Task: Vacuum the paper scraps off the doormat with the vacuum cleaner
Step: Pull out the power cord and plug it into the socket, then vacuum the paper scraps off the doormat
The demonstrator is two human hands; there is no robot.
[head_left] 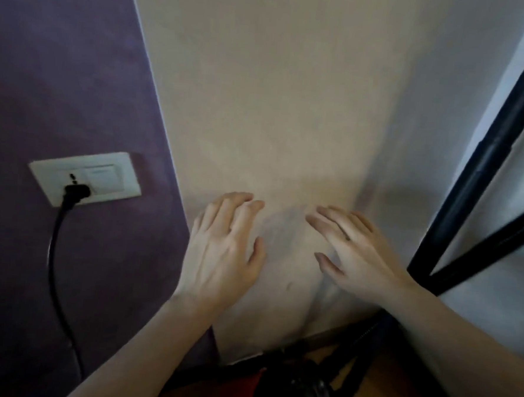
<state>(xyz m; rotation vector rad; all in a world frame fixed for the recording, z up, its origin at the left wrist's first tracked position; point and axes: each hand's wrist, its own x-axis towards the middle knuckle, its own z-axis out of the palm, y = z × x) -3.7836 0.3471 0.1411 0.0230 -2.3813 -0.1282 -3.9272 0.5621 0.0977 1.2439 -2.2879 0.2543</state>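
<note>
My left hand [225, 251] and my right hand [355, 253] are both held out in front of a beige wall, fingers spread, holding nothing. A black plug [75, 192] sits in a white wall socket [85, 176] on the purple wall at the left, and its black cable [56, 278] hangs down from it. At the bottom edge a red and black vacuum cleaner body [289, 390] shows partly, with a dark hose [359, 336] rising towards the right. No doormat or paper scraps are in view.
A black metal frame [483, 169] runs diagonally along the right side, close to my right wrist. A strip of wooden floor [381, 386] shows at the bottom right. The beige wall [275, 107] meets the purple wall [62, 78] in a corner edge.
</note>
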